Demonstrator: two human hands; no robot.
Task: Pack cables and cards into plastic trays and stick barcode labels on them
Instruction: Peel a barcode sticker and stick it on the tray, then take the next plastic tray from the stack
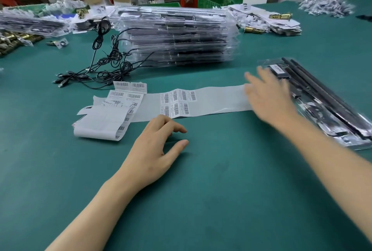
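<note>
Labelling seems in hand — left hand (159,146) rests slack and empty on the bench (211,200), right hand (267,97) spread empty over the label strip (211,99) beside a packed tray (330,113) — next likely means peeling one barcode.

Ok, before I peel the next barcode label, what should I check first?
1. Barcode labels left on long white backing strip: ok, several.
2. Left hand free: ok, open, holding nothing.
3. Right hand steadying strip: cannot tell, blurred.
4. Clear plastic tray at right labelled: ok, one label shows.
5. Tray in front of you: not ok; the tall stack of clear trays stands beyond the strip.
</note>
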